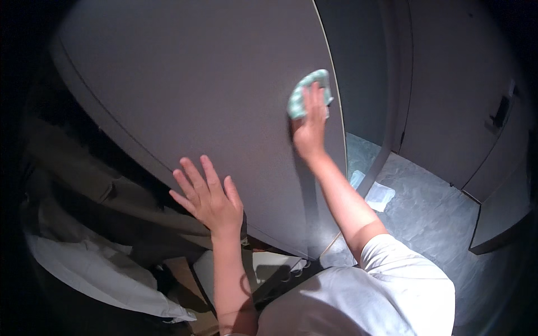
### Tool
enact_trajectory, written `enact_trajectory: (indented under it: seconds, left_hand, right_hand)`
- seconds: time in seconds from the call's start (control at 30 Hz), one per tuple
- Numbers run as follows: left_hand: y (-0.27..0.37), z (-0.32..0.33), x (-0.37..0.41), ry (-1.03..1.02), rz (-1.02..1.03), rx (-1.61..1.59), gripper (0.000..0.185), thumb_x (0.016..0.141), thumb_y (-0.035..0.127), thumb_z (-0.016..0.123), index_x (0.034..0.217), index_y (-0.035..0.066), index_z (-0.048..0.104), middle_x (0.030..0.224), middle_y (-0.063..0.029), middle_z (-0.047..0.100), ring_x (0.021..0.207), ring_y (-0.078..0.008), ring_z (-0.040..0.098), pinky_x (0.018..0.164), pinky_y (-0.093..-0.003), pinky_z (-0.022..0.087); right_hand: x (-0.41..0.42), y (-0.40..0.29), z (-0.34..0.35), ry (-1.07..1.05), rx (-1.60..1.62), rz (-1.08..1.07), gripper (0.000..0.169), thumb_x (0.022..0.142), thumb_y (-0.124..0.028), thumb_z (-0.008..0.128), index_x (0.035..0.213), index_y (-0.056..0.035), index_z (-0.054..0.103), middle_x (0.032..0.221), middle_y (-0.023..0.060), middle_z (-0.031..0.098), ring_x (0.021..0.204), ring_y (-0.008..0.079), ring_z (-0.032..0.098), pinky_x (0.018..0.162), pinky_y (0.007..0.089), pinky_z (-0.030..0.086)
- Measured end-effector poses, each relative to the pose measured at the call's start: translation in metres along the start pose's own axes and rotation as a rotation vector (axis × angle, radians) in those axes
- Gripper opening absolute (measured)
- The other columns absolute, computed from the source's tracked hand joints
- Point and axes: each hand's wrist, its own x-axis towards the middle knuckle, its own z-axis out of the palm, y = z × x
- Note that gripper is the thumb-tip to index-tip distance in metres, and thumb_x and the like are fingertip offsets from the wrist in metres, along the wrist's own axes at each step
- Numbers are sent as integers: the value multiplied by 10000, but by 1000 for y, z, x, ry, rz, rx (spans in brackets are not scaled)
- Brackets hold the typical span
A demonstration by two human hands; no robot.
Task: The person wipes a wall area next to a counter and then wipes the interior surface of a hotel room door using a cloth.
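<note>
A tall grey panel (218, 84), apparently a door, fills the middle of the view. My right hand (312, 130) is on a green-and-white checked cloth (299, 101), pressing it flat against the panel close to its right edge. The cloth is slightly blurred and partly covered by my fingers. Lower left, my left hand (214, 201) has its fingers spread and holds nothing. It is at the panel's lower left edge; whether the palm touches the surface is not clear.
A grey door with a dark handle (499, 112) stands at the right. A white sheet (380, 197) lies on the grey marbled floor (424, 218). White material (96, 277), brown cardboard (187, 279) and a pale flat item (275, 262) crowd the dark lower left.
</note>
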Motion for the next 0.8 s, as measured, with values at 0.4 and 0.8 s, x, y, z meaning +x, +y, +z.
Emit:
enact_trajectory:
  seconds: [0.4, 0.8]
  left_hand:
    - [42, 29, -20, -60, -223, 139, 830, 812, 275, 641, 1473, 133, 161, 1535, -162, -51, 1403, -382, -89, 1060, -621, -44]
    - [91, 42, -6, -161, -362, 82, 1112, 677, 277, 801, 1477, 156, 38, 1511, -195, -143, 1377, -424, -148, 1056, -629, -65]
  right_hand:
    - [-29, -40, -9, -351, 82, -352, 720, 786, -348, 627, 1419, -253, 297, 1503, 70, 221, 1391, 322, 171, 1103, 559, 110]
    - [79, -50, 5, -141, 147, -260, 738, 782, -304, 622, 1433, -208, 286, 1510, 146, 180, 1390, 348, 170, 1068, 604, 122]
